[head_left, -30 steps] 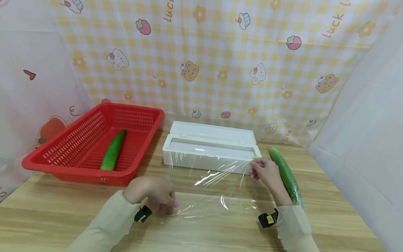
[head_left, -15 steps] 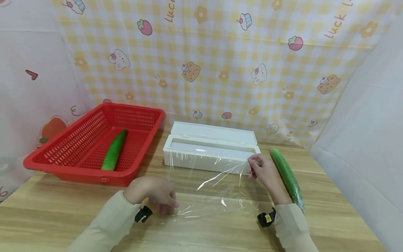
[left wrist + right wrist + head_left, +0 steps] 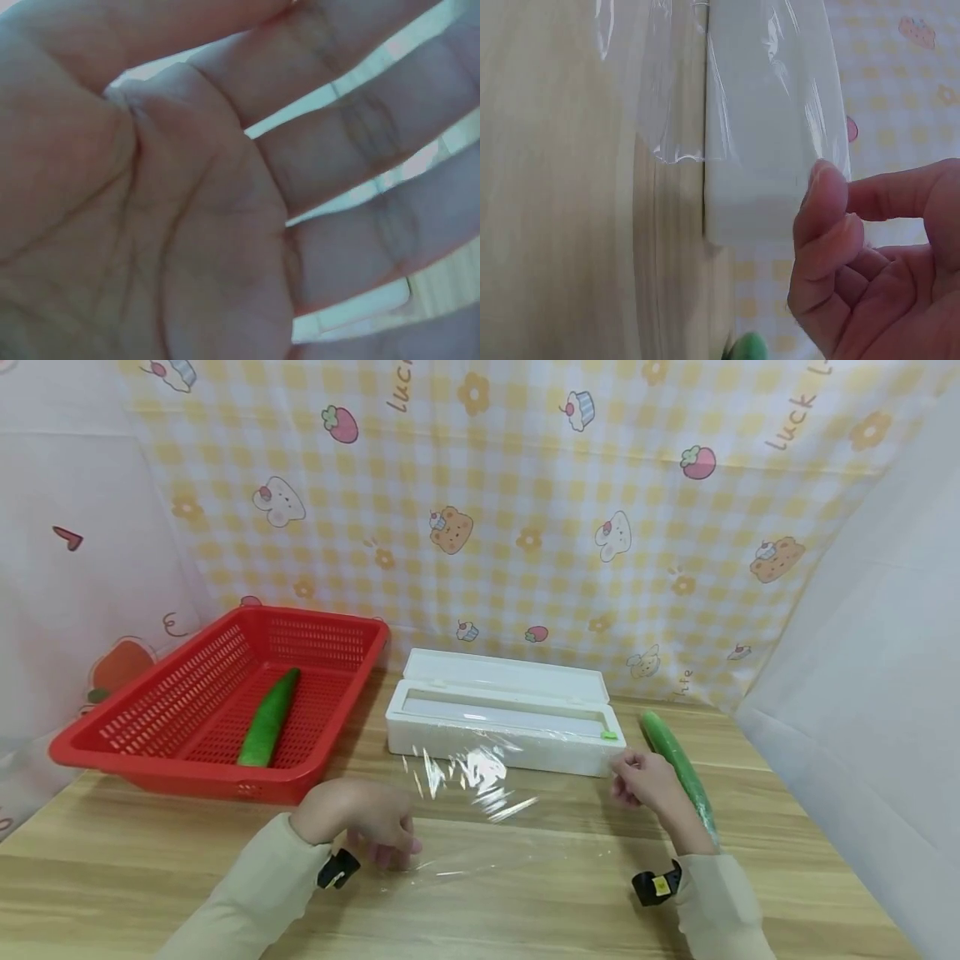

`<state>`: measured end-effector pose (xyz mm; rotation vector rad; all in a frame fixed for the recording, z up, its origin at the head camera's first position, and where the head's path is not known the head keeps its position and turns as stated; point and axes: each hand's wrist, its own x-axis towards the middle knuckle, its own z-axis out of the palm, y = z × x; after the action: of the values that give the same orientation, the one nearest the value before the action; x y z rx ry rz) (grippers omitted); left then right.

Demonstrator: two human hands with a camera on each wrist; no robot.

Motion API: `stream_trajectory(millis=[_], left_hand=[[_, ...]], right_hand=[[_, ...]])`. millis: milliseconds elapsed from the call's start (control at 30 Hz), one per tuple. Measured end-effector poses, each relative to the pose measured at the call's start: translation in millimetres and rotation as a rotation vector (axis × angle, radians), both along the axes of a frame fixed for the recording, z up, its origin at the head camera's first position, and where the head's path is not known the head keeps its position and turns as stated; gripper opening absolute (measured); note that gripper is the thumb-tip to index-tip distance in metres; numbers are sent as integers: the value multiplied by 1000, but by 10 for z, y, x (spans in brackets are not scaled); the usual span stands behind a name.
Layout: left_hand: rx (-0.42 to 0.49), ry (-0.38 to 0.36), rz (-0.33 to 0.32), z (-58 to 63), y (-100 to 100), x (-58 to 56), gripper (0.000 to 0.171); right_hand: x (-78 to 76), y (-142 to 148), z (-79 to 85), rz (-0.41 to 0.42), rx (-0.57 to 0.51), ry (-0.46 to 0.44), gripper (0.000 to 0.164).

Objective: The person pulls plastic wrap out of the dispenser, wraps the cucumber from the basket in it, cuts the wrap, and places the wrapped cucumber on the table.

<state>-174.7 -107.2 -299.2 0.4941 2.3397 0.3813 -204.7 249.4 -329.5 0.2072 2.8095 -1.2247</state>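
Clear plastic wrap [image 3: 480, 777] lies slack over the front of a white dispenser box [image 3: 502, 745] and onto the table, shining where it creases. At its near left corner my left hand [image 3: 367, 818] pinches the film between thumb and fingertips; the left wrist view shows mostly palm and spread fingers, the pinch itself hidden. My right hand [image 3: 648, 785] hovers just off the box's right end. Its fingers [image 3: 825, 262] are loosely curled and hold nothing, with the film's edge a little away. A green slider [image 3: 609, 735] sits at the right end of the box's cutting edge.
The box's lid [image 3: 506, 672] stands raised at the back. A red basket [image 3: 360, 693] on the left holds one cucumber [image 3: 270, 718]. Another cucumber [image 3: 678, 764], wrapped in film, lies right of the box, partly behind the right forearm. A patterned curtain [image 3: 525, 485] closes the back.
My right hand has let go of the film and moved slightly right and down. The film's right side has dropped slack, and the green slider shows again. The left hand has stayed put.
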Motion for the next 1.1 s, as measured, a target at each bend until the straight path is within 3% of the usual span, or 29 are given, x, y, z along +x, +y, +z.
stream_trajectory(millis=[100, 167, 367, 467, 600, 700, 833, 900, 1000, 1100], left_hand=[[-15, 8, 5, 17, -12, 9, 23], [-23, 10, 11, 24, -11, 14, 23], [-32, 19, 16, 37, -2, 38, 21], [-31, 23, 12, 43, 5, 47, 21], [-25, 30, -12, 47, 12, 55, 24], [12, 80, -40, 41, 14, 59, 24], [110, 237, -140, 10, 32, 88, 12], [133, 336, -212, -24, 42, 134, 15], [91, 450, -266, -109, 47, 244, 27], [10, 469, -236, -207, 19, 380, 38]], right_hand=[[68, 70, -9, 30, 53, -19, 27], [145, 93, -5, 95, 114, -3, 22], [499, -33, 26, 528, 320, 158, 12], [693, -176, 6, 658, 404, 148, 18], [900, -285, -27, 679, 477, 47, 27], [984, -296, -40, 660, 497, -34, 26], [1047, -288, -74, 661, 505, -111, 30], [1067, -288, -105, 669, 506, -129, 34], [1095, -282, -161, 689, 520, -104, 41], [1113, -274, -198, 684, 537, -82, 48]])
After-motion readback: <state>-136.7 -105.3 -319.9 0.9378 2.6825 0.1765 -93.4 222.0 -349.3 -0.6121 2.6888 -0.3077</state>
